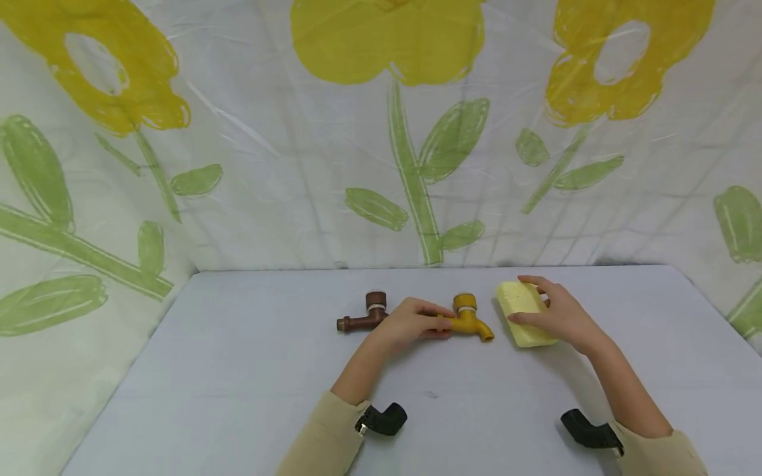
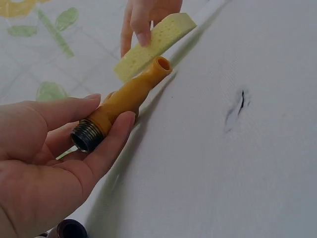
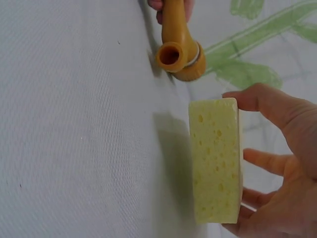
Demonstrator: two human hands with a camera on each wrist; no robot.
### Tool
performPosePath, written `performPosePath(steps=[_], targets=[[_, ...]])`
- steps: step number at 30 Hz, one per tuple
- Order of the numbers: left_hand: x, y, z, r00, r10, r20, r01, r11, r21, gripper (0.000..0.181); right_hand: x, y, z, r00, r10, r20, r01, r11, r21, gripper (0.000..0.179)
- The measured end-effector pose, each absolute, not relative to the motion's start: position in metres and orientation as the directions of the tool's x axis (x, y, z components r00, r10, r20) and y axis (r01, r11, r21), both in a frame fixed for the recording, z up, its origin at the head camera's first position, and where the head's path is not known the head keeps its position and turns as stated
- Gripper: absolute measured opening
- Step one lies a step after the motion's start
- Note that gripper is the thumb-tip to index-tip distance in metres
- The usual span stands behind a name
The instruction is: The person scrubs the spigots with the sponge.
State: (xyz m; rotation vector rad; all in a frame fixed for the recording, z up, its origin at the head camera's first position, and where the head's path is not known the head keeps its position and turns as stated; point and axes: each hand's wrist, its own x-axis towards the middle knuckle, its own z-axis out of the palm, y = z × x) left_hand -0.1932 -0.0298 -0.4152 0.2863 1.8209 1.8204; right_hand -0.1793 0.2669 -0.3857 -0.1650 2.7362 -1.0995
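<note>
My left hand (image 1: 413, 320) pinches a yellow tap (image 1: 467, 322) by its threaded end, thumb on one side and fingers on the other. The black thread shows in the left wrist view, and the tap's spout (image 2: 162, 65) points away from the palm. To the right, my right hand (image 1: 556, 314) holds a pale yellow sponge (image 1: 524, 314) between thumb and fingers. Pores show on the sponge's narrow side (image 3: 215, 163) in the right wrist view, with a shadow beside it. The tap's spout faces toward the sponge.
A brown tap (image 1: 363, 320) lies just left of my left hand, partly hidden behind it. The white table (image 1: 238, 396) reaches back to a white cloth backdrop (image 1: 268, 198) painted with yellow flowers. A small dark mark (image 2: 241, 101) shows on the table surface.
</note>
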Motion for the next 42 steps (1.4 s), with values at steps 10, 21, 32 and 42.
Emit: performPosePath(steps=[10, 21, 32, 42], targets=[[-0.190, -0.027, -0.413, -0.892, 0.421, -0.164, -0.225, -0.100, 0.969, 0.031, -0.172, 0.254, -0.377, -0.980, -0.177, -0.096, -0.054, 0.690, -0.722, 0.085], [-0.187, -0.029, -0.404, -0.894, 0.422, -0.150, -0.245, -0.182, 0.952, 0.032, -0.164, 0.234, -0.366, -0.984, -0.176, -0.002, -0.118, 0.674, -0.730, 0.085], [-0.183, -0.032, -0.394, -0.895, 0.431, -0.117, -0.238, -0.240, 0.941, 0.035, -0.157, 0.225, -0.357, -0.990, -0.118, 0.072, -0.132, 0.654, -0.744, 0.090], [-0.183, -0.037, -0.390, -0.869, 0.492, -0.050, -0.242, -0.335, 0.911, 0.041, -0.152, 0.218, -0.350, -0.991, -0.053, 0.126, -0.128, 0.679, -0.723, 0.093]])
